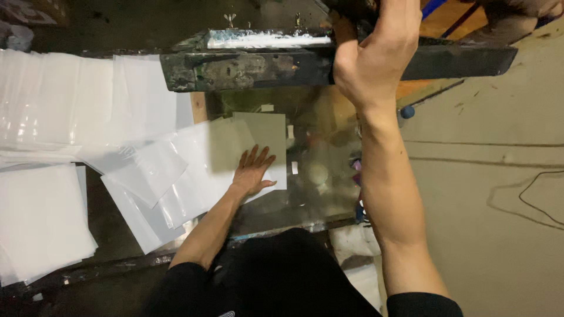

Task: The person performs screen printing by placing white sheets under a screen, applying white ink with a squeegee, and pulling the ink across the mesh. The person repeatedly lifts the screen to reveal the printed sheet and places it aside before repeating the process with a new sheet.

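Note:
My right hand is raised and grips the dark, paint-stained frame of a printing screen, holding it lifted above the table. Below it, my left hand lies flat, fingers spread, on a white plastic sheet that sits on the glass printing bed. More white sheets overlap just left of that hand.
Rows of white plastic sheets cover the table's left side, and a stack of white paper lies at the near left. A bare concrete floor with a thin cable is on the right. My dark clothing fills the bottom centre.

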